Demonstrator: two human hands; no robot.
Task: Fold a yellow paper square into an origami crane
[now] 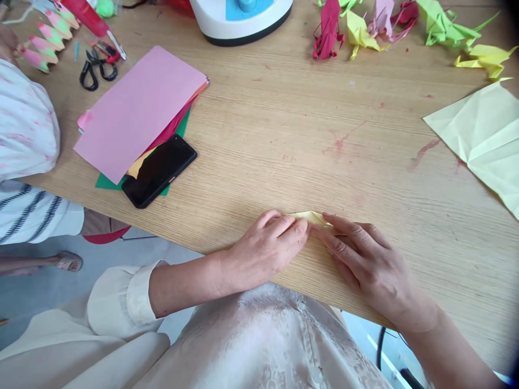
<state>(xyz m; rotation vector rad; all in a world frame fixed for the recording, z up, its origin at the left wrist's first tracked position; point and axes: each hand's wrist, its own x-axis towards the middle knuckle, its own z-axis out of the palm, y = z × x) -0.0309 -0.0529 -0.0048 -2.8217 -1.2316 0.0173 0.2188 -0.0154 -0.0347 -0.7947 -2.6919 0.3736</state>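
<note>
A narrow strip of folded pale yellow paper [312, 217] lies near the table's front edge, between my two hands. My left hand [271, 246] is closed on its left part, fingertips pressed down on the paper. On the other end, the fingers of my right hand [360, 256] press and pinch it against the tabletop. Much of the paper is hidden under my fingers. To the right lies a larger creased pale yellow sheet [480, 138], unfolded and flat, apart from both hands.
Left of my hands, a black phone [159, 170] rests on stacked coloured paper [141, 102]. Black-handled scissors [97, 70] and a red pen-like tool [91, 19] lie beyond. Several folded paper figures [446, 27] stand at the back right, near a white device [243, 21]. Another person's sleeve [26, 119] is at left.
</note>
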